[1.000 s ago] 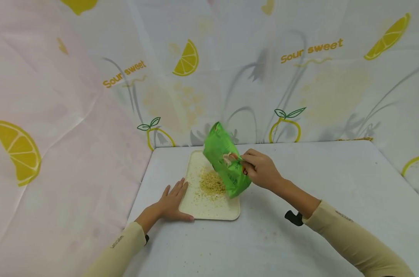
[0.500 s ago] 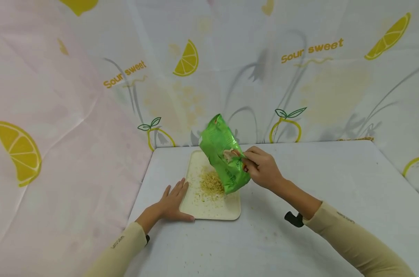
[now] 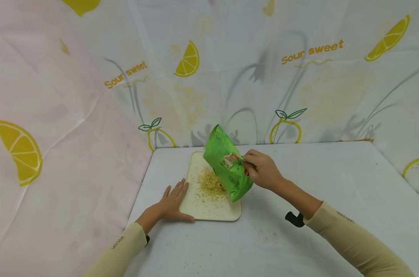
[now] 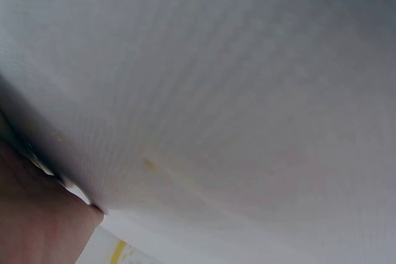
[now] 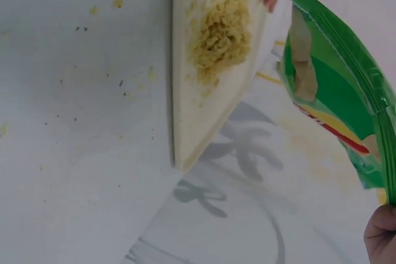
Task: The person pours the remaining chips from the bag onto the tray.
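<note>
Right grip (image 3: pixel 263 170) pinches a green printed bag (image 3: pixel 219 149), mid-frame.
Lower left, I see the left grip (image 3: pixel 172 204) splayed against a cream tray (image 3: pixel 209 212) of crumbs (image 3: pixel 210 184).

Soft light leaves faint glints on the green bag (image 3: pixel 227 171); the left wrist view is dim and blurred.

One green bag (image 3: pixel 227 169), one tray (image 3: pixel 209 212), one table (image 3: pixel 317 169), apparently one crumb pile (image 3: pixel 211 184).
</note>
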{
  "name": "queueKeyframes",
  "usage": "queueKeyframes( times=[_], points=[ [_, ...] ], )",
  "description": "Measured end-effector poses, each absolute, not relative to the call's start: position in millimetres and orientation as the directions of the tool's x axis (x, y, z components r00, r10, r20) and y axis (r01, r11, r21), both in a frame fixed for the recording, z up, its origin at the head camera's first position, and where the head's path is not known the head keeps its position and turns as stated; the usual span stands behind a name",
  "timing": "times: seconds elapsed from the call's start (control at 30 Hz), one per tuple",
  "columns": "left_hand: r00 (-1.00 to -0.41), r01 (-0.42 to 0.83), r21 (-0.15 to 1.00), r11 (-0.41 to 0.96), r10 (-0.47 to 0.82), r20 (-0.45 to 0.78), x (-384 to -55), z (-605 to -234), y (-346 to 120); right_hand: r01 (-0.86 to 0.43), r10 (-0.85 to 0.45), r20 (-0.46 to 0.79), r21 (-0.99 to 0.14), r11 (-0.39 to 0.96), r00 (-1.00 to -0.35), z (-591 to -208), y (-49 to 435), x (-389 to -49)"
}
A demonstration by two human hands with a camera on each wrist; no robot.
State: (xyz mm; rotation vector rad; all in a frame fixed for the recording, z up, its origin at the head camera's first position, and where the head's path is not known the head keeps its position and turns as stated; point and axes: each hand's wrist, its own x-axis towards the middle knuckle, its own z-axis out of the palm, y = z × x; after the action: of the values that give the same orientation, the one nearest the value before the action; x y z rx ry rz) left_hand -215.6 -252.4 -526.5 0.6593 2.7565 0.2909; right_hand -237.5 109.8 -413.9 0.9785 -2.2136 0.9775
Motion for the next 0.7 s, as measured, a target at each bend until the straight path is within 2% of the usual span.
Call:
queueKeyframes(
  times=[0.1, 0.3, 0.5, 0.63, 0.7],
  points=[
    [-0.851, 0.408, 0.267, 0.873, 0.470, -0.234, -215.3, -525.9, -251.7, -0.778, -0.364, 0.708, -0.432, 0.455, -0.606, -409.1, 109.5, -237.6],
    [-0.850, 0.413, 0.263, 0.872, 0.472, -0.232, -215.8, -529.5, -251.5, -0.713, -0.452, 0.559, -0.459, 0.530, -0.695, -417.8, 108.5, -233.8],
    [-0.853, 0.406, 0.255, 0.878, 0.464, -0.240, -215.9, -528.5, -251.6, -0.727, -0.441, 0.592, -0.430, 0.536, -0.675, -417.4, 109.2, -234.3],
    [-0.851, 0.407, 0.244, 0.880, 0.462, -0.250, -216.4, -527.1, -252.1, -0.747, -0.361, 0.680, -0.436, 0.501, -0.639, -410.1, 107.2, -235.2],
    [-0.852, 0.405, 0.243, 0.881, 0.460, -0.248, -216.0, -526.1, -252.2, -0.742, -0.337, 0.688, -0.449, 0.499, -0.643, -409.1, 105.2, -236.0]
  ],
)
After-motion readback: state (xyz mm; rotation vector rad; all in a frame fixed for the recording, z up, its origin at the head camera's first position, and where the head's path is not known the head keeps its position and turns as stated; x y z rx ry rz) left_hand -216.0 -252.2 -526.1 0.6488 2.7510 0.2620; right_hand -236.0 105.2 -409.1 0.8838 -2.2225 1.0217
